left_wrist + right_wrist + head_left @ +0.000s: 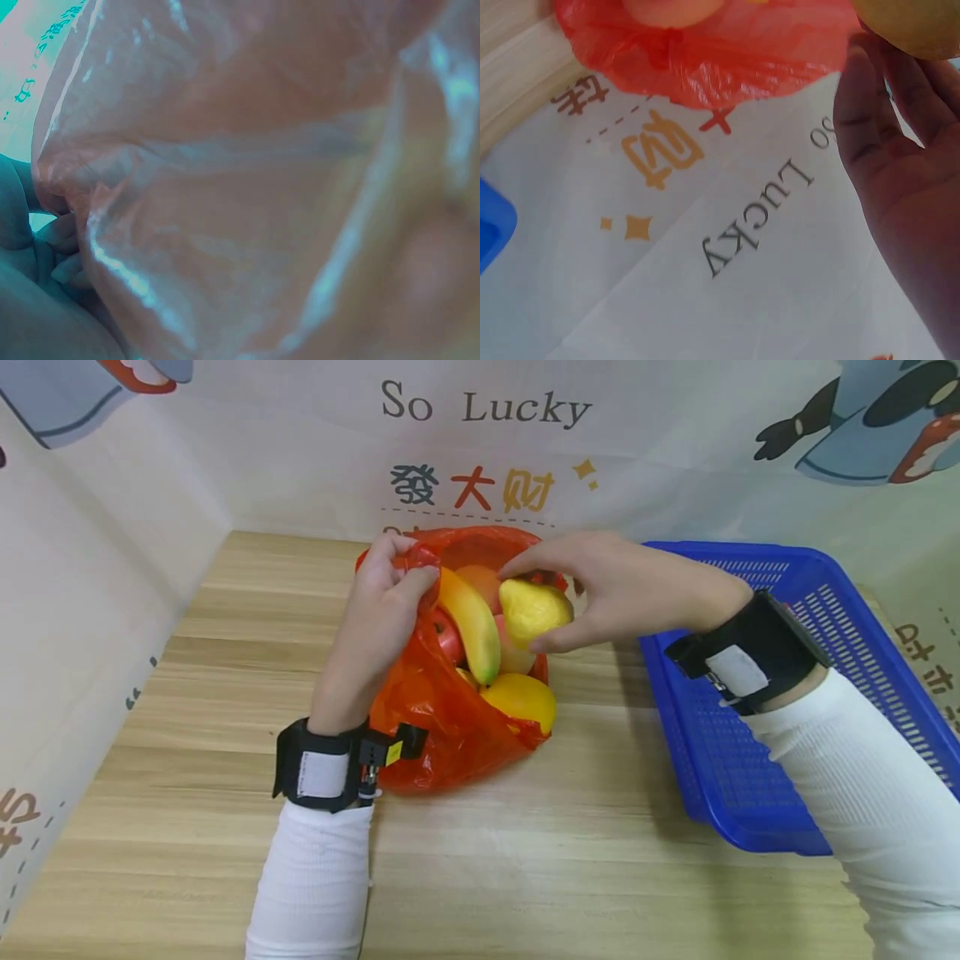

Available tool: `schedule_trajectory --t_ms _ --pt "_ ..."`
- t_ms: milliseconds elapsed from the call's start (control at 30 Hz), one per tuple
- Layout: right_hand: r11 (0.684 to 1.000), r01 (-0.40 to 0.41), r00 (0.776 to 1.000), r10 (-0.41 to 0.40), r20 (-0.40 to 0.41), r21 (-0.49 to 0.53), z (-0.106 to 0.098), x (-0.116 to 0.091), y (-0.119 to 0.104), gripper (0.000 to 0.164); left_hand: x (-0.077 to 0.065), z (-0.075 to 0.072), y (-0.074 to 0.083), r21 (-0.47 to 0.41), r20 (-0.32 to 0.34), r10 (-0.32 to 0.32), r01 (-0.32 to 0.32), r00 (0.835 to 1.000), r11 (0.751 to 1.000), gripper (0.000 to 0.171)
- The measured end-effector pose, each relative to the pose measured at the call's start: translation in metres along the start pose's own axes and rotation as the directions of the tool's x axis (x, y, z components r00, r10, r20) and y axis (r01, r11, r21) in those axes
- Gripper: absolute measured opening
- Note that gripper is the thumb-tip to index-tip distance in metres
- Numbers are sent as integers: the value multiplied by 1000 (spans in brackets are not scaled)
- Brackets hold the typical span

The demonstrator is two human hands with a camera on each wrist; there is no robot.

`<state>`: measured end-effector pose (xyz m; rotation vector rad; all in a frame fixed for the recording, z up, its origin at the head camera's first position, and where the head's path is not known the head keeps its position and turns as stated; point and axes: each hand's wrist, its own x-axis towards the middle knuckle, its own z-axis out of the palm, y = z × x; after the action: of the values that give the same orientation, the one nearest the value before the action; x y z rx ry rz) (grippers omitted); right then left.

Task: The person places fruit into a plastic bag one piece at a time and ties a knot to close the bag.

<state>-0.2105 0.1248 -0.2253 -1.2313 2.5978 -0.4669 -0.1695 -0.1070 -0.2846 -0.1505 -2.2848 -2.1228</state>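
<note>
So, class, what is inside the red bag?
A banana, red fruit, yellow fruit, orange fruit and pinkish fruit, the last partly behind the lemon in the right hand. These and the bag cover anything deeper.

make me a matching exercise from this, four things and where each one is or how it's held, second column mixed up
Things
1. lemon
2. banana
3. red bag
4. blue basket

Places and states
A. edge pinched by the left grip
B. on the table, partly behind the right forearm in the head view
C. held in the right grip
D. long and curved, in the bag's opening

Pairs: 1-C, 2-D, 3-A, 4-B
</note>
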Motion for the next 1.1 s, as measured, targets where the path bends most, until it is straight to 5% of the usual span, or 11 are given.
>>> schedule_trajectory --t_ms 433,1100 --pt "998 22 995 -27 93 60 25 45 -9 68 0 1 -2 -43 0 24 -24 1000 999 19" --pt "997 -2 991 -8 131 80 59 71 -16 56 -1 1 0 -27 5 34 -34 999 999 17"
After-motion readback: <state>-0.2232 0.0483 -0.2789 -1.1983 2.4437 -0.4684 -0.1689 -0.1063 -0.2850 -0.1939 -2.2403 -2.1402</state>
